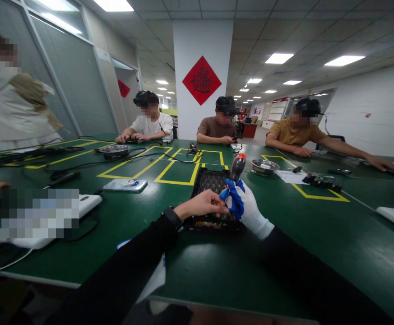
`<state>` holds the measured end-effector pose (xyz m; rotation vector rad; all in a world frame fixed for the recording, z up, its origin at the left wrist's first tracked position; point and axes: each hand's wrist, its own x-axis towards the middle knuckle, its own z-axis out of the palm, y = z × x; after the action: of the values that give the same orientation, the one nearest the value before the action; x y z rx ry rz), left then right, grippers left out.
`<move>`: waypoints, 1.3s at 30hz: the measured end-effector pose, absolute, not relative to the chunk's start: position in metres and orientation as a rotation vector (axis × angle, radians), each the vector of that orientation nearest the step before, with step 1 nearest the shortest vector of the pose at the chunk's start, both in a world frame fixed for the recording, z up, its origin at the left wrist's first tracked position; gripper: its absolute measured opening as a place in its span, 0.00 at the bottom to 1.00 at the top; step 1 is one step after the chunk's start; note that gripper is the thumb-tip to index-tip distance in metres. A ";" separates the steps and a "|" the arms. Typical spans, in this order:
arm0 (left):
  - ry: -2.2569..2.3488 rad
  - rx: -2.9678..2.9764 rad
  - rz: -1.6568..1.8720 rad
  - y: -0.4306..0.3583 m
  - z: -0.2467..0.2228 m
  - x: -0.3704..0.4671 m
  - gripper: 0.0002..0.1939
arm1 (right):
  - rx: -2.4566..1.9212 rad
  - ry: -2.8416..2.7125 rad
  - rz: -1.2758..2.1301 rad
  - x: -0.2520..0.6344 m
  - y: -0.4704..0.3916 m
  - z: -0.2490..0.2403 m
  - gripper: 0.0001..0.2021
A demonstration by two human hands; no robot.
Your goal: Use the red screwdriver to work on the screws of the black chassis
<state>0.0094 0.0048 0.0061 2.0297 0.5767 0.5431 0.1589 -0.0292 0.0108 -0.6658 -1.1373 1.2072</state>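
My right hand [246, 203], in a white glove with blue fingertips, is closed around a screwdriver [239, 163] with a black and red handle. The handle points up and the tip is hidden between my hands. My left hand [205, 203] is bare, with a dark watch [172, 216] at its wrist; its fingers are pinched together near the right fingertips, and what they hold is too small to make out. Beneath both hands a black rectangular casing [210, 179] lies on the green table [203, 280], with a textured grid inside it.
A phone [125, 185] lies left of the casing and a metal bowl [265, 167] right of it. Another metal bowl [113, 150] stands further left among cables. Small black parts [322, 181] lie to the right. Several people sit across the table; another person stands at left.
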 end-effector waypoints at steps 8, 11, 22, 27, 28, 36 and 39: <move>0.539 2.025 0.575 0.002 0.010 0.009 0.19 | -0.663 -1.129 1.288 0.163 -0.037 0.022 0.19; 0.540 2.046 0.578 0.003 0.011 0.009 0.20 | -0.675 -1.145 1.250 0.163 -0.038 0.022 0.19; 0.557 2.011 0.565 0.000 0.012 0.009 0.17 | -0.641 -1.124 1.215 0.160 -0.028 0.012 0.16; 0.587 2.007 0.573 0.000 0.013 0.009 0.18 | -0.638 -1.207 1.268 0.165 -0.033 0.015 0.20; 0.593 2.014 0.573 0.000 0.013 0.009 0.19 | -0.634 -1.206 1.262 0.166 -0.033 0.015 0.20; 0.531 2.022 0.560 0.000 0.011 0.009 0.17 | -0.674 -1.141 1.187 0.160 -0.028 0.011 0.15; 0.550 2.026 0.571 0.000 0.012 0.009 0.18 | -0.675 -1.093 1.176 0.159 -0.029 0.013 0.14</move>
<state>0.0092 -0.0003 0.0118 2.0257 0.5502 0.5711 0.1591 -0.0292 0.0126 -0.6748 -1.0930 1.1757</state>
